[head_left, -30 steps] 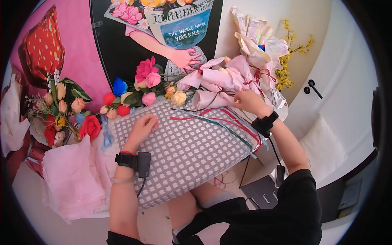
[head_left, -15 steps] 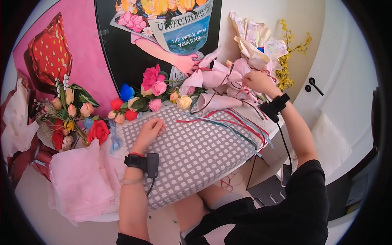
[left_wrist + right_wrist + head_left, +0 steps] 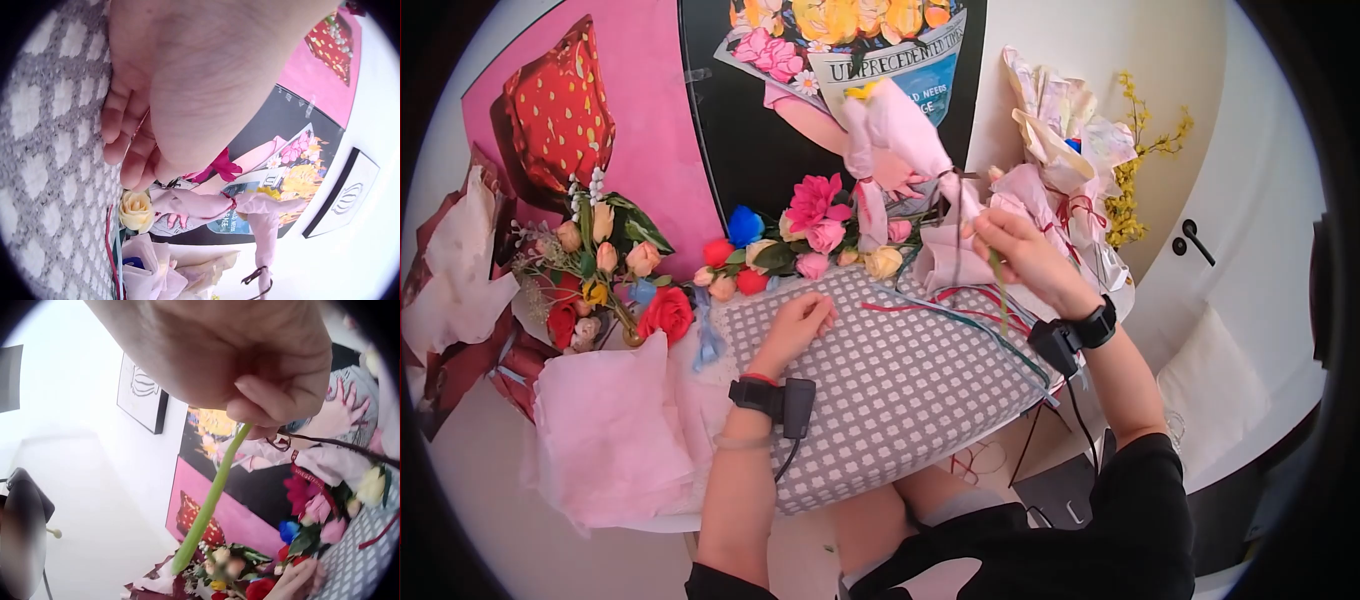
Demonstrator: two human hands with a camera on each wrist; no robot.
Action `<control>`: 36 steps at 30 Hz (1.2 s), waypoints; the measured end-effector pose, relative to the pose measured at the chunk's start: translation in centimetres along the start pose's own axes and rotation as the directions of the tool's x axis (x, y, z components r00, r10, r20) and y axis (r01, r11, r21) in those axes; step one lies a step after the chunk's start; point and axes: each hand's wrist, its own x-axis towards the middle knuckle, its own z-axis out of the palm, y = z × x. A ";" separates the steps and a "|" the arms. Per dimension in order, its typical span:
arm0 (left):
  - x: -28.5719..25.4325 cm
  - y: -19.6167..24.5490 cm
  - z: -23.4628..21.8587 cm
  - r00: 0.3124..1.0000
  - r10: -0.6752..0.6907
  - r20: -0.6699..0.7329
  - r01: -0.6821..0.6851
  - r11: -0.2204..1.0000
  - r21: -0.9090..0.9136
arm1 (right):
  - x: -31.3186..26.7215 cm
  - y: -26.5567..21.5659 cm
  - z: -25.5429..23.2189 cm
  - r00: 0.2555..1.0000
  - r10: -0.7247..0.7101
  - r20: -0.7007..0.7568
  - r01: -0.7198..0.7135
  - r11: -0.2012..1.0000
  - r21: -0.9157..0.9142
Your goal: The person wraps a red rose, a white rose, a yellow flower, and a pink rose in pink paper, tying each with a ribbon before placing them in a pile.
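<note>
My right hand (image 3: 1025,250) pinches a single flower wrapped in pink paper (image 3: 912,130) by its lower end, near a dark ribbon tie. Its green stem (image 3: 212,500) sticks out below the fingers in the right wrist view. A bit of yellow bloom (image 3: 861,90) shows at the top of the paper. Behind it, another pink wrap (image 3: 871,220) with a red ribbon (image 3: 315,481) overlaps it in the head view. My left hand (image 3: 798,328) rests on the grey and white patterned cloth (image 3: 870,400), fingers loosely curled, holding nothing.
Loose artificial flowers (image 3: 825,235) lie along the cloth's back edge. Red and teal ribbons (image 3: 1010,345) stretch across its right side. Several pink-wrapped flowers (image 3: 1030,200) lie back right. A bouquet (image 3: 665,315) and pink tissue sheets (image 3: 605,430) sit left. A painting stands behind.
My right hand has taken the pink-wrapped flower from the pile at the back right and raised it, moving toward me. My left hand stays on the cloth. The head view has shifted.
</note>
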 end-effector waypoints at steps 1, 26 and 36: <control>0.1 0.0 0.0 1.000 0.003 0.009 -0.003 1.000 0.005 | 0.4 0.0 0.9 1.000 -0.001 0.002 0.001 1.000 0.004; -1.2 2.9 0.8 0.971 0.146 0.188 -0.135 0.988 -0.071 | -0.8 0.1 7.2 0.962 -0.260 0.084 0.255 0.965 0.058; -0.6 3.1 0.0 0.997 0.079 0.015 -0.044 0.693 -0.719 | 1.0 4.6 10.2 0.914 -0.058 0.402 0.116 0.986 -0.121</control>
